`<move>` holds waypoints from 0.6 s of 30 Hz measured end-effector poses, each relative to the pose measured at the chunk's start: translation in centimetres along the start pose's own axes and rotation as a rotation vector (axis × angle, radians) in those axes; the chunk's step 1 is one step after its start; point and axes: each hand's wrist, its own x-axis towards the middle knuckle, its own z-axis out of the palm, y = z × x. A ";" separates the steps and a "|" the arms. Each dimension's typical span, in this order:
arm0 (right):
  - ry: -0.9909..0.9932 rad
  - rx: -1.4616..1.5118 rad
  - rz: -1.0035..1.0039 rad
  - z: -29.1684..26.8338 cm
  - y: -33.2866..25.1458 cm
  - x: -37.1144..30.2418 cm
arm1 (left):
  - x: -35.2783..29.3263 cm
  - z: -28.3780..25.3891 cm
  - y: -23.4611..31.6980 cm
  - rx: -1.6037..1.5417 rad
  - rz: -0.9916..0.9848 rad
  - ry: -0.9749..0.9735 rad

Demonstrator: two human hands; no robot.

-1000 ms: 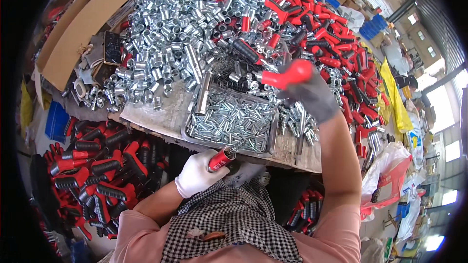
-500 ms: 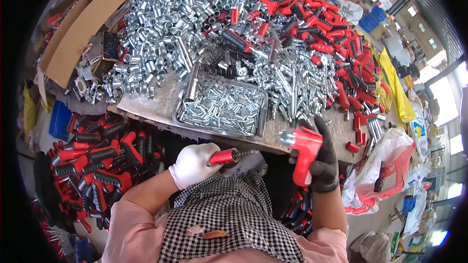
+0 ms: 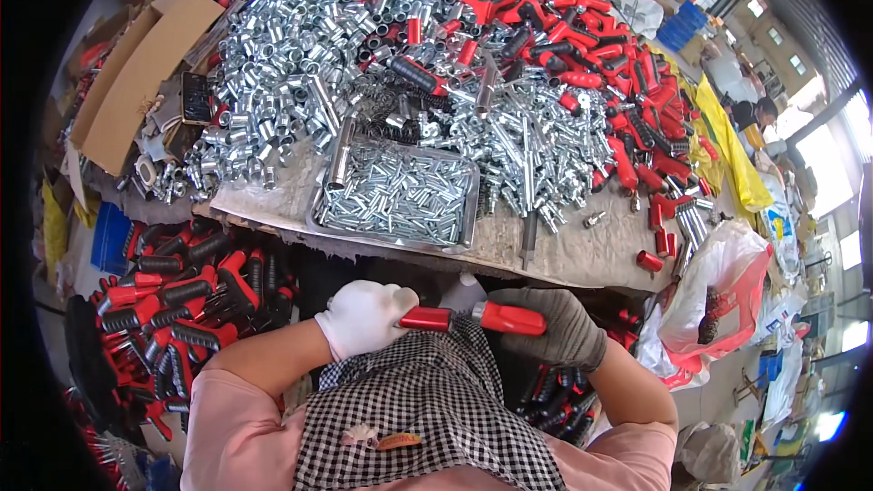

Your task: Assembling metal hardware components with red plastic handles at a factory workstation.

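My left hand (image 3: 366,318), in a white glove, is closed around a red metal tube (image 3: 427,318) held level above my lap. Facing it from the right, my right hand (image 3: 566,325) in a dark grey glove grips a red plastic handle (image 3: 515,319). The handle's silver end points at the tube's open end, with a small gap between them. Both hands are just in front of the table's near edge. Behind them on the table sits a clear tray (image 3: 470,209) filled with small metal pins.
Silver sleeves (image 3: 300,45) are heaped at the back left of the table, red handles (image 3: 627,73) at the right. Metal rods (image 3: 536,136) lie between. Below left are many red-and-black handles (image 3: 182,300). A plastic bag (image 3: 718,300) hangs at the right edge, and a cardboard box (image 3: 136,82) stands far left.
My right hand has come down and left from the table's edge, turning the red handle level toward the tube. My left hand has turned the tube level. The view has shifted slightly.
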 end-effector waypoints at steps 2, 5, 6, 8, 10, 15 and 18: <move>-0.160 -0.146 -0.058 -0.1 0.1 0.4 | -0.4 0.1 0.5 -0.038 0.009 -0.021; -0.158 -0.179 -0.166 0.5 0.6 0.7 | -0.1 -0.3 1.1 -0.081 -0.007 -0.075; -0.159 -0.183 -0.167 0.9 0.7 0.7 | 0.1 -0.4 1.3 -0.126 -0.027 -0.140; -0.156 -0.599 -0.451 1.7 0.7 0.8 | 0.3 -0.9 1.5 -0.328 -0.032 -0.307; -0.120 -0.688 -0.644 1.8 0.7 1.2 | -0.1 -0.7 1.4 -0.795 -0.086 -0.565; -0.231 -0.769 -1.180 1.9 -0.1 2.6 | 0.2 1.4 0.1 -1.140 -0.223 -1.134; -0.296 -0.773 -1.160 1.6 -0.3 2.8 | 0.4 2.3 -0.3 -1.234 -0.185 -1.287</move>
